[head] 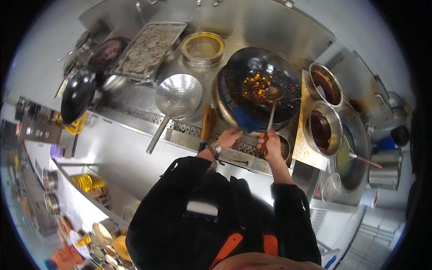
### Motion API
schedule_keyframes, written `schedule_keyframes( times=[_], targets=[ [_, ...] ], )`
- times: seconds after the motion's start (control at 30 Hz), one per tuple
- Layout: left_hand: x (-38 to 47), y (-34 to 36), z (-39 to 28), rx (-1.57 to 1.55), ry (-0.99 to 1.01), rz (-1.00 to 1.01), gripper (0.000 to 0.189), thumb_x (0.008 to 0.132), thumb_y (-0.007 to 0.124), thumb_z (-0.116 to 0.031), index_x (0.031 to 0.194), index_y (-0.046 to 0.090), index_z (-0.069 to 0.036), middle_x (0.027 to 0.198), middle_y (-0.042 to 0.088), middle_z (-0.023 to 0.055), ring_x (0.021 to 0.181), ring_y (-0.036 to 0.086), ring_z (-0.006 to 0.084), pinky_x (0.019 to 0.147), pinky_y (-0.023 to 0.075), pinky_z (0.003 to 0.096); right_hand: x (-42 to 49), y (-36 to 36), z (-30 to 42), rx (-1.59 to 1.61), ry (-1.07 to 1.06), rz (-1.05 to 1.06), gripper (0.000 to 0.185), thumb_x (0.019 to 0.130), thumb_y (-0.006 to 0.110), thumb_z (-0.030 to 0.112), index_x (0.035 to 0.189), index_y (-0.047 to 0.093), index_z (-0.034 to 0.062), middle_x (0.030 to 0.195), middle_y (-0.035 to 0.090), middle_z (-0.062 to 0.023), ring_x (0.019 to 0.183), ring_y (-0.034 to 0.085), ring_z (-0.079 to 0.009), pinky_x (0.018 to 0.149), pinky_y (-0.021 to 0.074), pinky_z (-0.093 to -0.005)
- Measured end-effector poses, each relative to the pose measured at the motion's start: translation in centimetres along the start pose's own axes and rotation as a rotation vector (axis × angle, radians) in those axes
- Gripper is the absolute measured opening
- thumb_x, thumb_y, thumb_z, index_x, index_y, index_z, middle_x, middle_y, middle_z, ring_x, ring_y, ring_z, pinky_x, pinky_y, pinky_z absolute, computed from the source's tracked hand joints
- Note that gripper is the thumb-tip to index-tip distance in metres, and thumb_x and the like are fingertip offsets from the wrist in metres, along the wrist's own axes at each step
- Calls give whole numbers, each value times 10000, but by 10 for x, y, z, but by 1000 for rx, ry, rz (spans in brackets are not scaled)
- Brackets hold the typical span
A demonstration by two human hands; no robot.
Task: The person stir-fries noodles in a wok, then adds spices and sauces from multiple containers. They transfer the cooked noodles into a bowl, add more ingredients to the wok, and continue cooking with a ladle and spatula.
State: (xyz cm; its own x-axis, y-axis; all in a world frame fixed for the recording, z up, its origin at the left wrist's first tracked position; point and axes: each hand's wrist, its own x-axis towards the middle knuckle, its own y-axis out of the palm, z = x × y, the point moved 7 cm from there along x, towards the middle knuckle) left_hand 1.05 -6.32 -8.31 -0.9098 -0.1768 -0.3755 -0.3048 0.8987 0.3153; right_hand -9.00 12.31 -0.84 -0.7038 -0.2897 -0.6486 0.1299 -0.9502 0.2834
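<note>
A black wok (260, 67) stands on the stove, with yellow and orange food pieces (258, 81) scattered in it. My right hand (270, 143) grips the wooden handle of a metal ladle (272, 113), whose bowl rests inside the wok among the pieces. At the wok's near left rim lies a blue cloth (246, 118). My left hand (230, 136), a metal watch on its wrist, is just below the cloth; whether the fingers touch it I cannot tell. Left of that hand a bamboo wok brush (208, 123) stands at the stove's front.
A perforated metal strainer (179, 94) extends its handle over the front edge. Behind are a yellow-rimmed pot (203, 49) and a tray of sliced food (148, 50). Right of the wok stand metal bowls of dark sauce (325, 84) and dark red liquid (325, 130). Another wok (78, 94) is far left.
</note>
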Motion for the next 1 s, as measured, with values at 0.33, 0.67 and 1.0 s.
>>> schedule_keyframes(
  times=[0.33,0.67,1.0],
  targets=[
    [82,56,-9,-575,-338,-231,348,889,697,-217,1035,502,32,848,551,144,686,596,289,673,594,419,-41,34,6,7,30,-15,217,1050,399,269,993,486,78,805,539,-60,571,489,-144,450,439,-312],
    [82,51,-10,-450,-227,-316,266,874,658,-167,757,486,-1,702,537,137,610,581,272,581,567,425,-29,36,3,133,-3,-29,189,1035,429,259,1125,483,102,792,546,-71,563,510,-160,443,452,-338],
    [80,47,-10,-375,-220,-443,320,830,672,-165,938,431,15,731,563,121,525,594,253,470,547,352,-54,-72,50,-1626,-791,-328,542,990,529,281,1469,352,99,875,636,-212,682,657,-388,571,527,-499]
  ],
)
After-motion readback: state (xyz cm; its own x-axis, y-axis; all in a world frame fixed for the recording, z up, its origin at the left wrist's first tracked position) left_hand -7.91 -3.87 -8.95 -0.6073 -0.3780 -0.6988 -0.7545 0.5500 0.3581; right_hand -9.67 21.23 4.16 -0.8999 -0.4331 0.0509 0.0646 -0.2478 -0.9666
